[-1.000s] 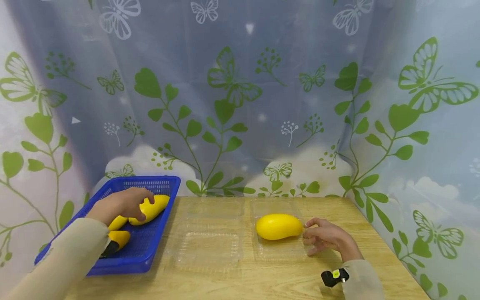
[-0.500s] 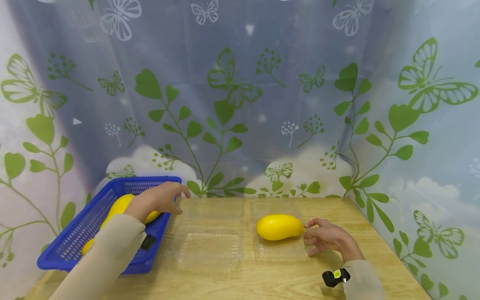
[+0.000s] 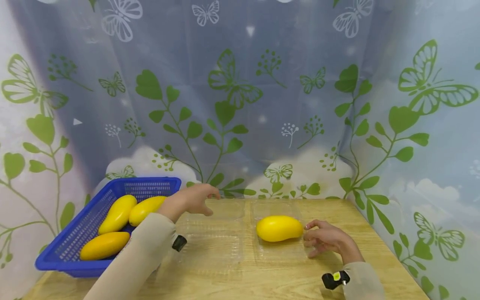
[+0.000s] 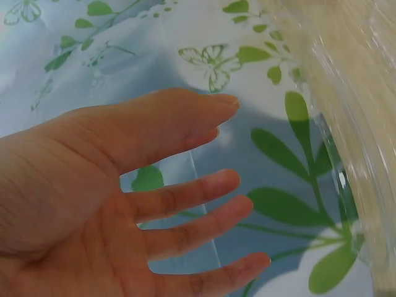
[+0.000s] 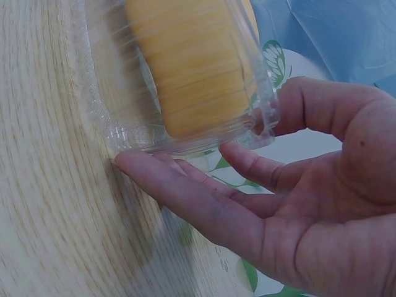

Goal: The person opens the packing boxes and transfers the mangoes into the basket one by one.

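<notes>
My left hand [image 3: 195, 201], fingers spread and nothing held, is over the back part of the left clear plastic clamshell box [image 3: 210, 250]. In the left wrist view its palm and fingers show bare. A yellow mango [image 3: 279, 228] lies in the right clear clamshell box [image 3: 277, 253], whose lid is folded back. My right hand [image 3: 328, 238] is at that box's right end. The right wrist view shows its loosely bent fingertips [image 5: 130, 159] right at the box's end wall, the mango [image 5: 195, 68] visible through the plastic.
A blue plastic basket [image 3: 73, 268] at the left holds three yellow mangoes [image 3: 118, 213]; my left forearm crosses its right side. Both boxes stand on a wood-grain table [image 3: 270, 283]. A patterned curtain [image 3: 240, 137] hangs directly behind the table.
My left hand has moved right, out of the basket and over the left box, holding nothing. The mangoes in the basket have come into fuller view. My right hand stays in place.
</notes>
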Available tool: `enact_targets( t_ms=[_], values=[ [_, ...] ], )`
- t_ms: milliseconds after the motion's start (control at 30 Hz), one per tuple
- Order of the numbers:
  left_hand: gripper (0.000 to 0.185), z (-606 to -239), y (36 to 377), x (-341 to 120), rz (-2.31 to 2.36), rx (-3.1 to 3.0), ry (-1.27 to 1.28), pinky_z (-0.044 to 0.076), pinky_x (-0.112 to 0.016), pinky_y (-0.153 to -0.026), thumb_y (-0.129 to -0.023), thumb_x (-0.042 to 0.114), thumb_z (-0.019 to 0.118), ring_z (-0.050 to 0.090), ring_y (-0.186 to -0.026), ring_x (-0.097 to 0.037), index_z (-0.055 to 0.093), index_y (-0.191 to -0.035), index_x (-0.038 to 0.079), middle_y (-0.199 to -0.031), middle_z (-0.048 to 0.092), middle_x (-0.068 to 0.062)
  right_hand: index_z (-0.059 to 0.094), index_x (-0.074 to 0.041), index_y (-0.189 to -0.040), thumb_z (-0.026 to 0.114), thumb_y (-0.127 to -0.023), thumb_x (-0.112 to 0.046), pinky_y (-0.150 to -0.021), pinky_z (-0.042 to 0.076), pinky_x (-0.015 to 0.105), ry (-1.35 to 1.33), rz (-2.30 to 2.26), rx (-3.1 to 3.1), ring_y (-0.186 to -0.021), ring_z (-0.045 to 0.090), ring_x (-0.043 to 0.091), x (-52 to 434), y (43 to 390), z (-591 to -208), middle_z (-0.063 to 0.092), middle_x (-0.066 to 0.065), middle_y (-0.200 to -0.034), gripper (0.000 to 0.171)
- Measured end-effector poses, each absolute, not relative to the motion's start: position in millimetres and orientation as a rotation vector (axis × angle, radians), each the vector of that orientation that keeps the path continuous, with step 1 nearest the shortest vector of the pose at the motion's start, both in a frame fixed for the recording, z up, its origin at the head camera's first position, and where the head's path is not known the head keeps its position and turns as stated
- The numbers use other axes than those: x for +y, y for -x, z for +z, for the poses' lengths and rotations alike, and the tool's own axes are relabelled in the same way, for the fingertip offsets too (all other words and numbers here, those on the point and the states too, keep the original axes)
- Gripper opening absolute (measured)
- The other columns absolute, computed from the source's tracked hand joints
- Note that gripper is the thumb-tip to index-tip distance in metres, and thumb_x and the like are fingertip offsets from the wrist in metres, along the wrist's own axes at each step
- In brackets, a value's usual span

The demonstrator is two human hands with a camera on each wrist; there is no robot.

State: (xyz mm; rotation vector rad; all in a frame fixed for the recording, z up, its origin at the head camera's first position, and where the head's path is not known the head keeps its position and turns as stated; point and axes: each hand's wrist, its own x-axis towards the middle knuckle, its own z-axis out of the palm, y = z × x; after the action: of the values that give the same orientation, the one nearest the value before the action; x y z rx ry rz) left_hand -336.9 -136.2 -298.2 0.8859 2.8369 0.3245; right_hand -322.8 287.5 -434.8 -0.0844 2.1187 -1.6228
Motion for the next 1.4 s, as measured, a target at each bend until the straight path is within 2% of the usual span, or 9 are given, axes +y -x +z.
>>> enact_targets(
  t_ms=[333, 933, 1200, 1400],
  values=[
    [0.044, -306, 336, -106, 0.379, 2.813, -0.876, 0.05, -0.051, -0.108, -0.092, 0.014, 0.077, 0.057, -0.133, -0.033, 0.065, -0.134, 0.013, -0.142, 0.063, -0.012, 0.027, 0.004, -0.13, 0.056, -0.096, -0.009, -0.075, 0.064, 0.043, 0.079, -1.629, 2.105, -0.073, 0.052, 0.014, 286, 322, -435, 0.046, 0.002, -0.078, 0.047],
    [0.045, -320, 336, -47, 0.365, 2.768, -0.963, 0.051, -0.045, -0.108, -0.092, 0.015, 0.077, 0.056, -0.134, -0.027, 0.064, -0.136, 0.016, -0.145, 0.061, -0.007, 0.026, 0.006, -0.133, 0.058, -0.096, -0.009, -0.076, 0.065, 0.044, 0.08, -1.621, 2.118, -0.071, 0.051, 0.014, 287, 322, -434, 0.046, 0.002, -0.078, 0.051],
    [0.047, -317, 331, -22, 0.333, 2.741, -0.979, 0.052, -0.043, -0.107, -0.094, 0.02, 0.077, 0.056, -0.136, -0.024, 0.063, -0.138, 0.021, -0.146, 0.059, -0.005, 0.027, 0.006, -0.133, 0.056, -0.098, -0.009, -0.077, 0.065, 0.045, 0.058, -1.614, 2.134, -0.07, 0.047, 0.014, 287, 323, -436, 0.043, 0.002, -0.076, 0.047],
    [0.049, -322, 337, -8, 0.32, 2.739, -1.013, 0.052, -0.04, -0.109, -0.093, 0.02, 0.078, 0.057, -0.136, -0.023, 0.062, -0.14, 0.019, -0.147, 0.06, -0.003, 0.029, 0.005, -0.133, 0.056, -0.099, -0.009, -0.077, 0.065, 0.045, 0.045, -1.612, 2.128, -0.071, 0.049, 0.014, 288, 323, -436, 0.044, 0.002, -0.077, 0.046]
  ],
)
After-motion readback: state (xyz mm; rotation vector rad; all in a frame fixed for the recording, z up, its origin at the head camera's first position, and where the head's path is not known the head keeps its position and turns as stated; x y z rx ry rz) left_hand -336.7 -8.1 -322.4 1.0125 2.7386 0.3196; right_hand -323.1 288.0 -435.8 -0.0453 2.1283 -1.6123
